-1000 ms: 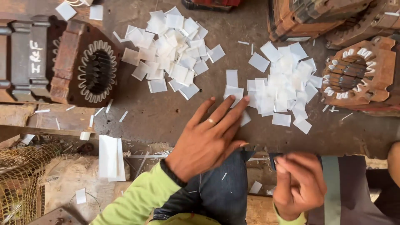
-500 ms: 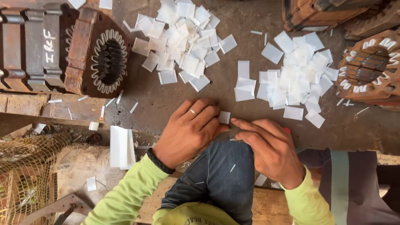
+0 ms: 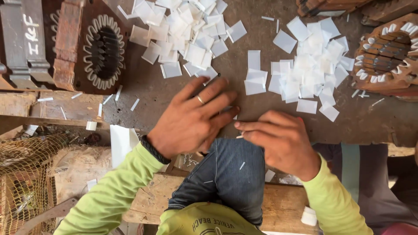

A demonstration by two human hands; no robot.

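Grip of our left hand lies open on the brown bench; our right hand pinches a small white paper slip

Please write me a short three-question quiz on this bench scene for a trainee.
1. True or false: the left hand wears a ring and a dark wristband.
2. How many loose heaps of white paper squares lie on the bench top? A) one B) two C) four
3. Fill in: the right hand pinches a small white ____ at the bench edge.

Key:
1. True; the left hand lies flat on the bench.
2. B: the left heap beside the rusty motor stator, the right heap beside a second stator.
3. Piece; its shape is too hidden to tell.
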